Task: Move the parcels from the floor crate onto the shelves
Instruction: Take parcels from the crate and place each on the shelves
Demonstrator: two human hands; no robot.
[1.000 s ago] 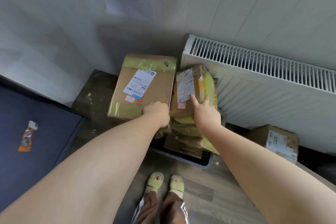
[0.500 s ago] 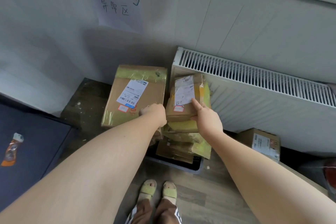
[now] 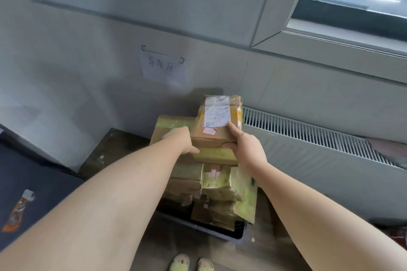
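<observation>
A small taped cardboard parcel (image 3: 217,125) with a white label is lifted off the pile. My left hand (image 3: 184,141) grips its left side and my right hand (image 3: 246,146) grips its right side, forefinger lying on the top face. Under it a stack of several brown and yellow-taped parcels (image 3: 218,185) fills a black floor crate (image 3: 233,230). A larger flat parcel (image 3: 169,124) lies behind my left hand, mostly hidden. No shelf is in view.
A white radiator (image 3: 308,149) runs along the wall at right, under a window sill (image 3: 343,48). A paper sign (image 3: 164,68) is taped to the wall. A dark surface (image 3: 41,185) at left carries an orange packet (image 3: 18,210). My feet (image 3: 191,264) stand before the crate.
Both hands have raised the small parcel off the stack. The view has tilted up, so the window now shows and the box at the right has left the frame.
</observation>
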